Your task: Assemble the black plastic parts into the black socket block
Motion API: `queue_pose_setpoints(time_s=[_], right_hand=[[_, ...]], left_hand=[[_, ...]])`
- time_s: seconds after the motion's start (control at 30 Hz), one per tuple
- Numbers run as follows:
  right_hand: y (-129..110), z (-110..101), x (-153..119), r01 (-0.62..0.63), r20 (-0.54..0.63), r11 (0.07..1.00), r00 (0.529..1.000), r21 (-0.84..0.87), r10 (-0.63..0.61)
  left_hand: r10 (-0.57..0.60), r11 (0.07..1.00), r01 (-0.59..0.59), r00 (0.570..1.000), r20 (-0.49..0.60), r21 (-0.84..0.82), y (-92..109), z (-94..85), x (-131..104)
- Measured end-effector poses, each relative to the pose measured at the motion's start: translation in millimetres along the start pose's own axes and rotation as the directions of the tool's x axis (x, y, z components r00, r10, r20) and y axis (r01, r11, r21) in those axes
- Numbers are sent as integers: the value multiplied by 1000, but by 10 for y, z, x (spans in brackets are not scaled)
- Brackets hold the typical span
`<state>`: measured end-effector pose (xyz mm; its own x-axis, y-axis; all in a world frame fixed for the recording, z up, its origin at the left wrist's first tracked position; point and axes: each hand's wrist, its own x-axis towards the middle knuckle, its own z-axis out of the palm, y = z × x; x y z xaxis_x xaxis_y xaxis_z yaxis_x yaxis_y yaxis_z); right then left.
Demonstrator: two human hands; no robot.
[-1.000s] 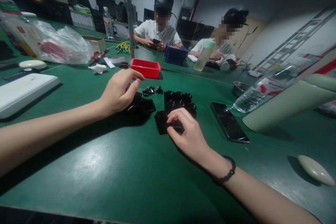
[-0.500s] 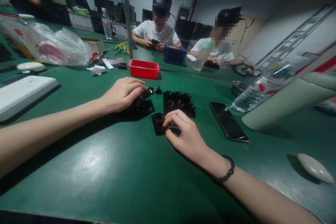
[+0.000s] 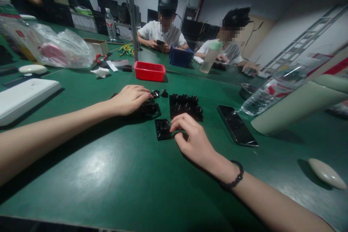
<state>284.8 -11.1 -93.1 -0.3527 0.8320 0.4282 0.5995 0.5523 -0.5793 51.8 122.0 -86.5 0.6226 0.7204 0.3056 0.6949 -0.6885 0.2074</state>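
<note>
On the green table, a small black square part (image 3: 162, 129) lies flat, with the fingertips of my right hand (image 3: 191, 134) at its right edge. That hand's thumb and fingers are curved and apart. My left hand (image 3: 132, 99) rests palm down over a group of black parts (image 3: 152, 109), which it partly covers; its fingertips reach small black pieces (image 3: 155, 94), and whether it grips one is hidden. A black block with rows of round knobs (image 3: 186, 105) sits just beyond my right hand.
A red tray (image 3: 149, 71) stands behind the parts. To the right are a phone (image 3: 237, 125), a green bottle (image 3: 293, 107) and a clear bottle (image 3: 272, 92). A white box (image 3: 27, 98) lies left. Two people sit across the table (image 3: 108, 188).
The black square part has shifted slightly left and lies flatter, with more of it showing. My left hand has moved slightly down; my right hand has barely moved, its thumb and fingers a little farther apart.
</note>
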Motion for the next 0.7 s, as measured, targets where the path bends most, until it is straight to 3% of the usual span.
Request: queue_pose_setpoints(time_s=[0.2,0.7], right_hand=[[-8,0,10,4,-4,1000,1000,-4,-4],[-21,-4,5,-5,8,1000,1000,-14,5]], left_hand=[[7,997,-13,997,77,75,8,-17,-10],[3,1000,-4,999,53,28,16,-11,-23]])
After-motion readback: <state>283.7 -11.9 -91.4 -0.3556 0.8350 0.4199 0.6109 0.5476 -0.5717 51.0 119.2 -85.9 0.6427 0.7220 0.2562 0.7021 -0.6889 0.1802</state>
